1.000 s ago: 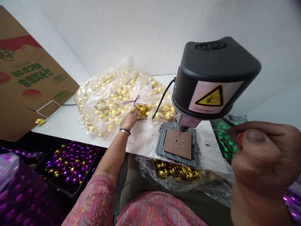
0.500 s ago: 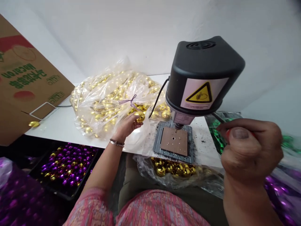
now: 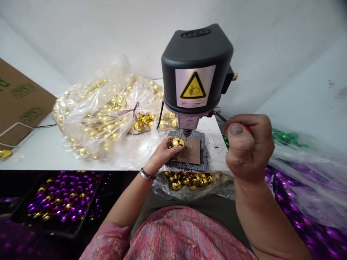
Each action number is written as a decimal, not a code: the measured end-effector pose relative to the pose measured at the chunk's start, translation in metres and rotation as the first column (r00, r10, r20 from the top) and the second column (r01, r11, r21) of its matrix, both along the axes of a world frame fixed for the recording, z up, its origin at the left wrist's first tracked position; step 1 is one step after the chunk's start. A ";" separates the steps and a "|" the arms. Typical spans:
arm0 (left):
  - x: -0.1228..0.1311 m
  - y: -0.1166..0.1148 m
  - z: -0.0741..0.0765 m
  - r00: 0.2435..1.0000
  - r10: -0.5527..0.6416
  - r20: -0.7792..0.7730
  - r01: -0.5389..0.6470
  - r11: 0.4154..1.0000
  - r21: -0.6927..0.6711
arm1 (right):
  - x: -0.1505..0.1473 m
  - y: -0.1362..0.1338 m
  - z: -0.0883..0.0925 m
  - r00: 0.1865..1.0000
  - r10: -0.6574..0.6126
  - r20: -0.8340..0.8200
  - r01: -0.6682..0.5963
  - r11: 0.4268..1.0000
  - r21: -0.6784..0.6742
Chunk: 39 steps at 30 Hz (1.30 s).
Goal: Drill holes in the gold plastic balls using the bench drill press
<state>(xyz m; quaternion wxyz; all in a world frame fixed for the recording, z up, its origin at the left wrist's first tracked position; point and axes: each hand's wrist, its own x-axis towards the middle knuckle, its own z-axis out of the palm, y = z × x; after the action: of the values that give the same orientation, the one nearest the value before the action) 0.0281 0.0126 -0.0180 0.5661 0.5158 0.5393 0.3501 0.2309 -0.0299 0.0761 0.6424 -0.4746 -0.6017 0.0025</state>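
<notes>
Left hand (image 3: 162,157) reaches forward, fingers (image 3: 169,143) curled; right hand (image 3: 249,148) clenches into a fist.

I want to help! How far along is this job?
A few gold balls lie in the front bag, maybe finished, but I can't tell. In hand: the left hand holds one ball under the drill, and the right hand grips a red tool. Still to do: the big tied bag, full of gold balls.

Drill head (image 3: 196,61) blocks reach from above (gold-ball bag (image 3: 89,122) behind, fyi)
</notes>
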 end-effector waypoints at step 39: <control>0.014 0.009 0.010 0.799 -0.078 -0.596 0.317 0.897 0.308 | 0.001 -0.001 0.000 0.998 0.035 0.044 -0.035 0.999 -0.003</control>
<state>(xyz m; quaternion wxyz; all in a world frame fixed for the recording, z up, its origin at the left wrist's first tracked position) 0.0426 0.0215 -0.0078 0.2978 0.7535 0.5439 0.2184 0.2323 -0.0311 0.0760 0.6283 -0.4644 -0.6242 0.0038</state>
